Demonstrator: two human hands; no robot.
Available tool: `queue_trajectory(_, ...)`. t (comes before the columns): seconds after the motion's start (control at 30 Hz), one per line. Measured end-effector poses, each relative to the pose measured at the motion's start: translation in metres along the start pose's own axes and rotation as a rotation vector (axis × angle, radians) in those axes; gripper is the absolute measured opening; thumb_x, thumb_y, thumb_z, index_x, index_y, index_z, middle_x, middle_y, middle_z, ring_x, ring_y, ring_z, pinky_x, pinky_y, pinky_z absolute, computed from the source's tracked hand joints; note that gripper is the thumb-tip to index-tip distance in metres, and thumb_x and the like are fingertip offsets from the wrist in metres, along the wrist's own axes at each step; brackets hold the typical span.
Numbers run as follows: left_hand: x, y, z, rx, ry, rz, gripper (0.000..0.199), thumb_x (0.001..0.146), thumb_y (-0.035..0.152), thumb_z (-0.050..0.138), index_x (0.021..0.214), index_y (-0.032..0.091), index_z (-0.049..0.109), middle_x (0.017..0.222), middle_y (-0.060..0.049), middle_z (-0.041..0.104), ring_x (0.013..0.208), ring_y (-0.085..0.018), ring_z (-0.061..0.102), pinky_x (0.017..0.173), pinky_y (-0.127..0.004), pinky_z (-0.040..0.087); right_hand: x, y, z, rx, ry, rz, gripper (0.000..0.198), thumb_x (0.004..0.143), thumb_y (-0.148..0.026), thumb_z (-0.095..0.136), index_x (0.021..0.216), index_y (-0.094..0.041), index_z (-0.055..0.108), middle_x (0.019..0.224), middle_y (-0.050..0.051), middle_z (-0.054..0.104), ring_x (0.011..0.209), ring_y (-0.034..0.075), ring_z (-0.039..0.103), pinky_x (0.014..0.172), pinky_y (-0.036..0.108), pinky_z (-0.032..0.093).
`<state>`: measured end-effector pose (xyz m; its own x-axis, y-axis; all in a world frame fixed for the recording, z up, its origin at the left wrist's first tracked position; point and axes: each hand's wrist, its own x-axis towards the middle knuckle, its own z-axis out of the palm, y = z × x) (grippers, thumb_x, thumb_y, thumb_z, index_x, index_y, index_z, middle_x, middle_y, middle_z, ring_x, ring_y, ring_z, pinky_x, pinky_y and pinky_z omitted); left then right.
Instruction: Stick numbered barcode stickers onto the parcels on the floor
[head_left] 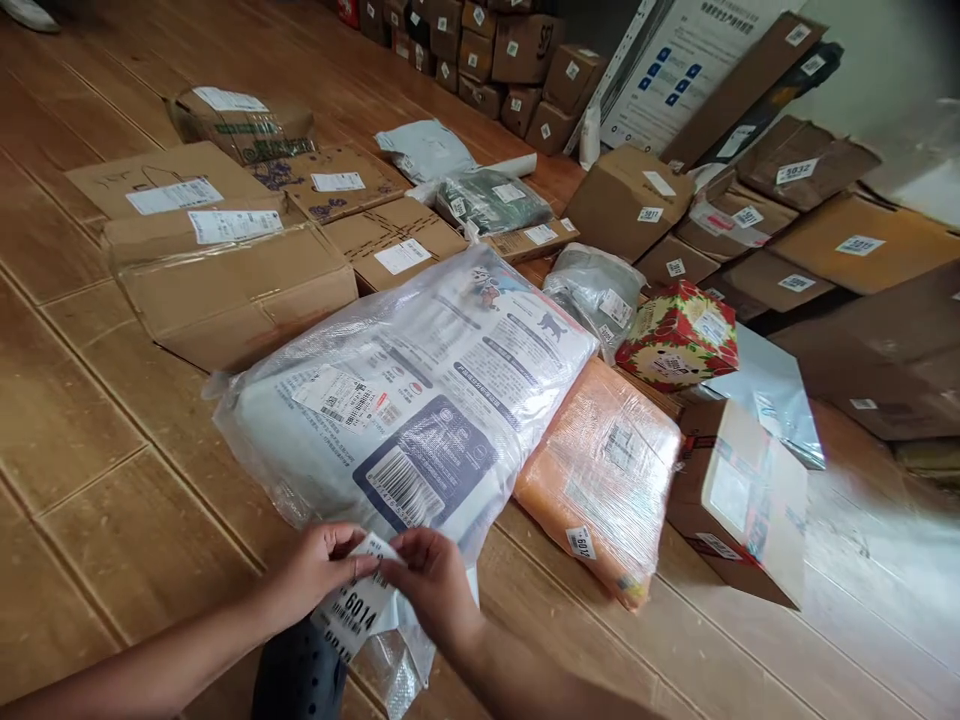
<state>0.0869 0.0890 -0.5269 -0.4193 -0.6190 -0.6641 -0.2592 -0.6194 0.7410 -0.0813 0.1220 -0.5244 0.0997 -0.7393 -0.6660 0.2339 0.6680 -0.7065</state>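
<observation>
Between my two hands is a strip of white label stickers, printed with the number 6014 and hanging downward. My left hand pinches its upper left edge. The fingers of my right hand are closed on the upper right edge, close to the left fingertips. Just beyond lies a large white printed sack in clear plastic wrap, with a barcode and a shipping label on its face. A loose end of the wrap hangs beside my right wrist.
An orange wrapped parcel and an open-sided cardboard box lie to the right. Large cartons stand on the left. A red patterned box and stacked boxes are farther right. More boxes line the back.
</observation>
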Motion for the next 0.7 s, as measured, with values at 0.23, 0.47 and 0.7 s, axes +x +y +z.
queue_trajectory(0.23, -0.010, -0.074, -0.051, 0.196, -0.011, -0.063, 0.068, 0.058, 0.085, 0.053, 0.057, 0.021, 0.029, 0.061, 0.005, 0.023, 0.061, -0.012, 0.025, 0.056, -0.024, 0.024, 0.003, 0.081, 0.064, -0.300, 0.129, 0.002, 0.014, 0.063, -0.012, 0.069, 0.067, -0.020, 0.059, 0.067, 0.004, 0.062, 0.061, 0.019, 0.056, 0.059, 0.032, 0.044)
queue_trajectory(0.47, 0.003, -0.068, -0.072, 0.000, -0.044, -0.059, 0.047, 0.051, 0.053, 0.078, 0.068, 0.017, 0.054, 0.068, 0.001, 0.054, 0.071, -0.018, 0.048, 0.067, -0.026, 0.035, 0.027, 0.052, 0.070, -0.864, 0.097, -0.298, 0.018, 0.077, -0.003, 0.056, 0.073, -0.017, 0.067, 0.079, 0.009, 0.069, 0.074, 0.024, 0.066, 0.065, 0.034, 0.049)
queue_trajectory(0.7, 0.001, -0.048, -0.102, 0.421, 0.040, -0.182, 0.024, 0.046, 0.024, 0.074, 0.067, 0.019, 0.064, 0.073, -0.001, 0.065, 0.079, -0.026, 0.058, 0.065, -0.027, 0.037, 0.037, 0.039, 0.051, -1.315, 0.110, -0.284, 0.027, 0.079, 0.003, 0.047, 0.082, -0.013, 0.069, 0.085, 0.014, 0.071, 0.076, 0.030, 0.070, 0.061, 0.036, 0.052)
